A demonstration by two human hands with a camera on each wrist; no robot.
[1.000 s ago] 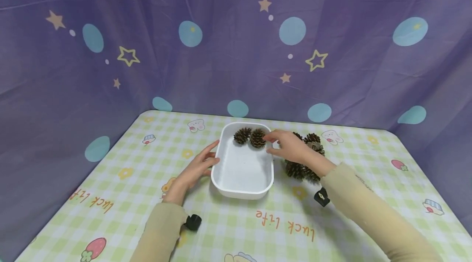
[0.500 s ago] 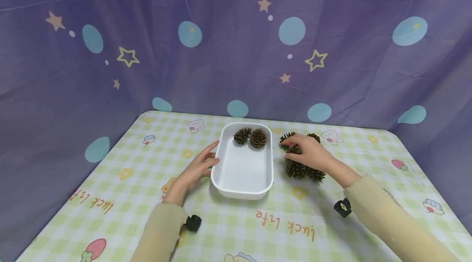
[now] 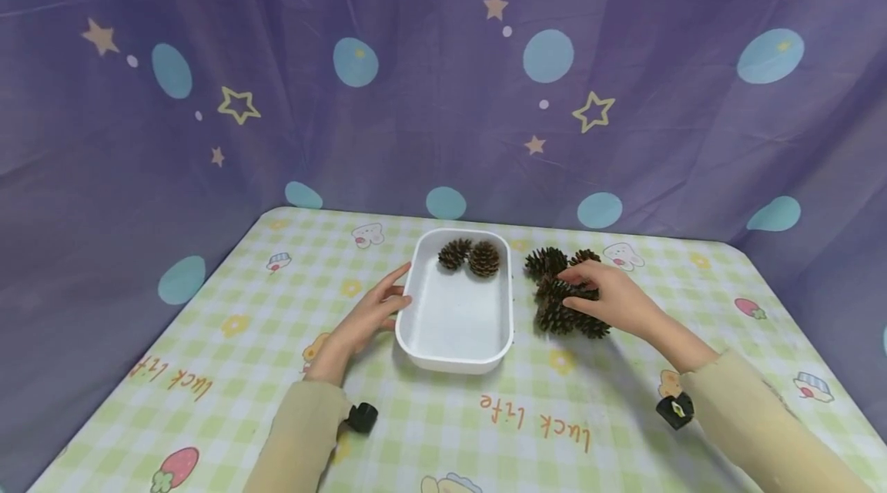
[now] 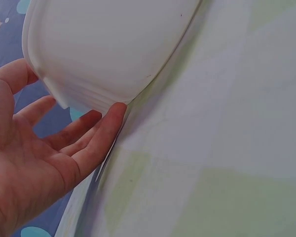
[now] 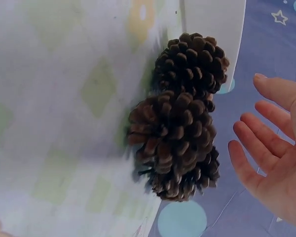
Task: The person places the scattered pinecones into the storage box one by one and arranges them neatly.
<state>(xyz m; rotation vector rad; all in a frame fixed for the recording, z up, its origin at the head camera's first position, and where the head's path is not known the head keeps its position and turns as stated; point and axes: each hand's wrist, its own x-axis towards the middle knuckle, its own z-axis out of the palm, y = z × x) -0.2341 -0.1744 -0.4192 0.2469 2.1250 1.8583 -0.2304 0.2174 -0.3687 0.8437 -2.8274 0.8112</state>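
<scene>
A purple curtain (image 3: 443, 92) printed with stars and blue ovals hangs behind the surface (image 3: 229, 370), which wears a green-and-white checked cloth with "luck life" in orange letters near the front and again at the left edge (both read upside down from the head view). A white tray (image 3: 453, 354) sits mid-surface with two cones (image 3: 470, 256) side by side at its far end. Just right of the tray lies a cluster of loose cones (image 3: 554, 308), touching one another. The left hand (image 3: 370, 316) rests flat against the tray's left wall, fingers straight. The right hand (image 3: 613, 300) lies over the cluster's right side; in the wrist view its fingers are spread and slack, gripping nothing.
</scene>
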